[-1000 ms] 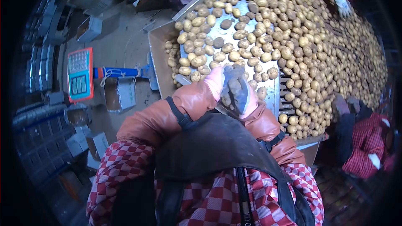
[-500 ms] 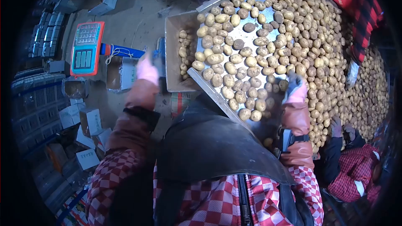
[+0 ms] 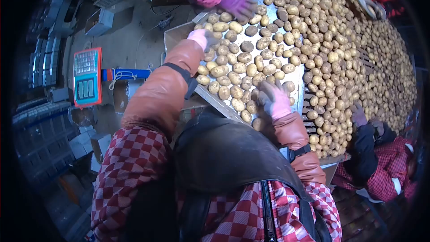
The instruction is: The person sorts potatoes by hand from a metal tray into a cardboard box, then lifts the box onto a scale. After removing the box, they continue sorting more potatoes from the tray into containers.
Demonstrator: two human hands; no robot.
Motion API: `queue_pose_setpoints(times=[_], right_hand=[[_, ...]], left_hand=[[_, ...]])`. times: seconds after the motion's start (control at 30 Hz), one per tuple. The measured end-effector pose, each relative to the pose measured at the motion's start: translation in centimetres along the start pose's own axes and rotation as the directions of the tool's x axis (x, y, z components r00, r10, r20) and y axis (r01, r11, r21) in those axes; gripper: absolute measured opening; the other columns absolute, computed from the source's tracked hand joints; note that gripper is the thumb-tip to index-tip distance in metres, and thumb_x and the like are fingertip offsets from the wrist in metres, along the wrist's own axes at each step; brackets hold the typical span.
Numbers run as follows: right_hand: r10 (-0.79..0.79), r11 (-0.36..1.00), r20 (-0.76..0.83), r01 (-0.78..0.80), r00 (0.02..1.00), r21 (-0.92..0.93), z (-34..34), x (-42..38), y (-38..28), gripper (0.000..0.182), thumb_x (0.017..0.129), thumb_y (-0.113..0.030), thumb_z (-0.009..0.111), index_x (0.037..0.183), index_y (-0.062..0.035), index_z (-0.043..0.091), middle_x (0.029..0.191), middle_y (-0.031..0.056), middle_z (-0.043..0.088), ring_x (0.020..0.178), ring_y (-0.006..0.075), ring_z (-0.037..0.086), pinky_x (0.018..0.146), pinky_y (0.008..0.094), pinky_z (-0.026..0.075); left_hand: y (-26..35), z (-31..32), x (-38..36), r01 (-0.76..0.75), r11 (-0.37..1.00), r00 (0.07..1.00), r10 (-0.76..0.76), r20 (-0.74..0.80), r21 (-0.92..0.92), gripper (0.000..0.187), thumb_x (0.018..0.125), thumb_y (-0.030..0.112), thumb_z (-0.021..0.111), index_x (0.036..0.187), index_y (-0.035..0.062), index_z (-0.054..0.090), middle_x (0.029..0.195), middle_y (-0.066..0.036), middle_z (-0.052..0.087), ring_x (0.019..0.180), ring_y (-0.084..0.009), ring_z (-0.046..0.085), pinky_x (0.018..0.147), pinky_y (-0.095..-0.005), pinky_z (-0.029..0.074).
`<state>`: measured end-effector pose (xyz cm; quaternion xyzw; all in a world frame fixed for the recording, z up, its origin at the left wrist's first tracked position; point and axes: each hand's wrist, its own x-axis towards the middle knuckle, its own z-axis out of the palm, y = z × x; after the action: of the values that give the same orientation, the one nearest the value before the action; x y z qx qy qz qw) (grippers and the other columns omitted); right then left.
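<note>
Along the near side, a raised rim (image 3: 219, 104) is apparently keeping potatoes (image 3: 234, 78) on the worktop (image 3: 300, 74); the right hand (image 3: 274, 97) is spreading its fingers over some; farther left, the left hand (image 3: 204, 39) is reaching among others, its grip unclear

- The left arm (image 3: 156, 89) extends forward and slightly inward, its elbow out to the side, checked fabric above and a brown, strapped cover over the forearm.
- The left hand (image 3: 204, 39), gloved in pink and gray, reaches farther forward than the right, back up, its fingers too indistinct to read.
- The right arm (image 3: 294, 136), in matching sleeve and cover, angles forward and inward from the side.
- The right hand (image 3: 273, 97), also gloved, lies palm down, fingers extended and slightly parted, well apart from the left.
</note>
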<state>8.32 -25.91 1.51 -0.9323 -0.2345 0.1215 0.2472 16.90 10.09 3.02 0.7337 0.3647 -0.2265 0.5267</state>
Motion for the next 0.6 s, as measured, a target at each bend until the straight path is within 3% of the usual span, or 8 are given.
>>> queue_pose_setpoints(times=[0.13, 0.2, 0.27, 0.33, 0.4, 0.47, 0.53, 0.6], right_hand=[[0.283, 0.796, -0.137, -0.153, 0.949, 0.586, -0.9, -1.2, 0.9, 0.037, 0.088, -0.010, 0.070, 0.125, -0.0065, 0.064, 0.115, 0.0159, 0.068, 0.106, 0.0266, 0.067, 0.093, 0.0331, 0.052], [0.361, 0.756, -0.122, -0.214, 0.924, 0.618, -2.4, -2.1, 0.8, 0.036, 0.092, -0.010, 0.068, 0.126, -0.0010, 0.062, 0.115, 0.0151, 0.069, 0.107, 0.0210, 0.066, 0.094, 0.0315, 0.050], [0.415, 0.690, -0.148, -0.204, 0.898, 0.695, -2.8, -3.5, 2.2, 0.036, 0.095, -0.010, 0.064, 0.129, 0.0017, 0.059, 0.120, 0.0140, 0.067, 0.109, 0.0200, 0.064, 0.096, 0.0308, 0.049], [0.470, 0.644, -0.157, -0.216, 0.868, 0.734, -3.1, -4.5, 3.4, 0.036, 0.097, -0.009, 0.060, 0.131, 0.0029, 0.058, 0.123, 0.0135, 0.066, 0.111, 0.0195, 0.063, 0.097, 0.0302, 0.049], [0.532, 0.560, -0.134, -0.229, 0.836, 0.797, -2.2, -4.6, 4.3, 0.035, 0.099, -0.011, 0.058, 0.131, 0.0035, 0.058, 0.121, 0.0154, 0.067, 0.111, 0.0196, 0.064, 0.097, 0.0312, 0.049], [0.483, 0.609, -0.116, -0.238, 0.868, 0.756, -1.9, -3.7, 2.6, 0.035, 0.099, -0.011, 0.058, 0.131, 0.0038, 0.058, 0.121, 0.0158, 0.067, 0.111, 0.0195, 0.063, 0.096, 0.0311, 0.050], [0.304, 0.854, -0.144, -0.202, 0.942, 0.480, -2.7, -3.3, 1.9, 0.036, 0.097, -0.011, 0.062, 0.130, 0.0033, 0.059, 0.118, 0.0158, 0.067, 0.111, 0.0178, 0.062, 0.095, 0.0290, 0.049], [0.375, 0.759, -0.153, -0.208, 0.914, 0.616, -3.5, -4.2, 2.6, 0.036, 0.095, -0.011, 0.065, 0.129, 0.0019, 0.060, 0.115, 0.0153, 0.068, 0.108, 0.0170, 0.063, 0.093, 0.0290, 0.049]], left_hand=[[-4.4, -1.0, 3.6, -0.144, 0.954, 0.977, 0.179, 0.114, -0.264, 0.030, 0.088, 0.016, 0.067, 0.116, 0.0051, 0.066, 0.106, -0.012, 0.070, 0.089, -0.0265, 0.066, 0.081, -0.0432, 0.054], [-7.9, -2.0, 7.0, -0.274, 0.961, 0.960, 0.271, -0.065, -0.042, 0.028, 0.089, 0.016, 0.064, 0.115, 0.0063, 0.067, 0.106, -0.011, 0.070, 0.092, -0.0255, 0.065, 0.085, -0.0417, 0.053], [-5.4, -0.9, 1.9, -0.311, 0.929, 0.898, 0.218, -0.381, -0.202, 0.027, 0.091, 0.019, 0.059, 0.114, 0.0079, 0.069, 0.112, -0.009, 0.067, 0.102, -0.0217, 0.062, 0.095, -0.0363, 0.048], [-2.6, 1.9, -6.2, -0.277, 0.690, 0.948, 0.083, -0.306, -0.669, 0.029, 0.091, 0.022, 0.060, 0.114, 0.0073, 0.069, 0.112, -0.008, 0.066, 0.101, -0.0187, 0.060, 0.093, -0.0341, 0.047], [-5.2, 5.6, -7.4, -0.664, 0.721, 0.739, 0.673, 0.028, 0.199, 0.025, 0.088, 0.018, 0.061, 0.112, 0.0107, 0.068, 0.110, -0.011, 0.065, 0.105, -0.0247, 0.059, 0.095, -0.0382, 0.047], [-6.4, 9.2, -8.9, -0.853, -0.064, 0.269, 0.796, 0.541, 0.518, 0.034, 0.080, 0.012, 0.063, 0.113, 0.0182, 0.066, 0.121, -0.013, 0.060, 0.118, -0.0356, 0.055, 0.102, -0.0463, 0.043], [-6.4, 8.9, -9.7, -0.874, -0.097, 0.281, 0.698, 0.659, 0.476, 0.038, 0.079, 0.011, 0.065, 0.116, 0.0213, 0.066, 0.130, -0.009, 0.056, 0.124, -0.0360, 0.050, 0.108, -0.0483, 0.037], [-7.3, 7.2, -9.0, -0.843, 0.121, 0.448, 0.696, 0.561, 0.524, 0.040, 0.079, 0.012, 0.066, 0.118, 0.0227, 0.066, 0.134, -0.010, 0.054, 0.127, -0.0362, 0.047, 0.109, -0.0488, 0.035]])
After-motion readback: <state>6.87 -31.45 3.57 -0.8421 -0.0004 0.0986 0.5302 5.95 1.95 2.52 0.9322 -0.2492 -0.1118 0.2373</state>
